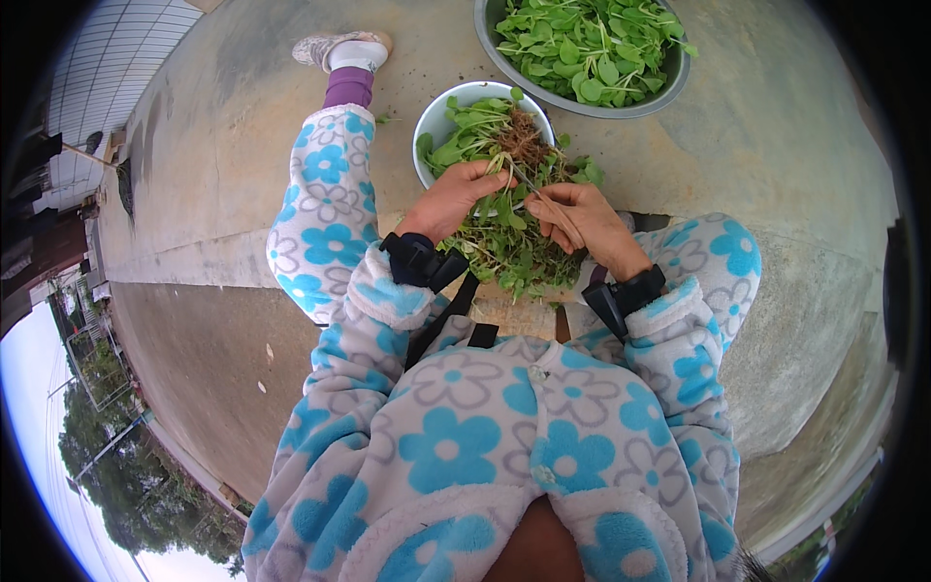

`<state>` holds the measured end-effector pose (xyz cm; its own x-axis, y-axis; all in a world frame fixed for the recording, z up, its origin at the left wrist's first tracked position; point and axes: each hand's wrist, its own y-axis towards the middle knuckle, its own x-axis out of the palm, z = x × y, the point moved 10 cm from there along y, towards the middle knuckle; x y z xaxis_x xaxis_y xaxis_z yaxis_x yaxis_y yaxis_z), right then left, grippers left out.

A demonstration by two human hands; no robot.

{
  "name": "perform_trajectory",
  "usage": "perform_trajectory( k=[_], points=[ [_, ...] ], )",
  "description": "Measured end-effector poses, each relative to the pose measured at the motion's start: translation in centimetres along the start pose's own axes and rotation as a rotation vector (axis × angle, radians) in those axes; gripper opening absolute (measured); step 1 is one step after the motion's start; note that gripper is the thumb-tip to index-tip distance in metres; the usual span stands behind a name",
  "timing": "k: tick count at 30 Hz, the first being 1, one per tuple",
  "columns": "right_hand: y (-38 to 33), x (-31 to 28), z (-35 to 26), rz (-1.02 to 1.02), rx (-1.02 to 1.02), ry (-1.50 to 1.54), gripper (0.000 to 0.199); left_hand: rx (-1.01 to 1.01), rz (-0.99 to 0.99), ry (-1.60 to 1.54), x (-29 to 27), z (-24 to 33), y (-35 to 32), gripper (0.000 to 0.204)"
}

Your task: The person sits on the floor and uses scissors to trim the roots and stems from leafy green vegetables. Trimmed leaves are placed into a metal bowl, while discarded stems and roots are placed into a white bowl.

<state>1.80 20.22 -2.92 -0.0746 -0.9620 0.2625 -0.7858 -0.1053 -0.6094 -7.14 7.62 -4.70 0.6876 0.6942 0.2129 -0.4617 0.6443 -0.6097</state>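
My left hand (464, 197) pinches the stems of a leafy green plant just over the near rim of a pale round basin (420, 144). Close on its right, my right hand (585, 223) is closed around a thin, greyish, blade-like tool (527, 180), whose tip reaches the stems. What kind of tool it is, I cannot tell for sure. Inside the basin are green leaves (467, 126) and a clump of brown roots (524, 142). Below both hands lies a heap of uncut-looking greens (514, 254) with tangled stems, between my knees.
Beyond the pale basin, at the upper right, stands a larger grey metal basin (621, 111) heaped with loose green leaves (593, 50). My outstretched leg with a sneaker (339, 48) is to the left. Concrete floor (223, 194) surrounds everything, with a step edge on the left.
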Motion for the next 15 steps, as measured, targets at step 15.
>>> perform_trajectory(
  k=[15],
  points=[
    [-0.3,0.3,-0.1,-0.027,0.016,-0.020,0.039,-0.004,-0.064,0.047,1.5,0.9,-0.7,0.023]
  ],
)
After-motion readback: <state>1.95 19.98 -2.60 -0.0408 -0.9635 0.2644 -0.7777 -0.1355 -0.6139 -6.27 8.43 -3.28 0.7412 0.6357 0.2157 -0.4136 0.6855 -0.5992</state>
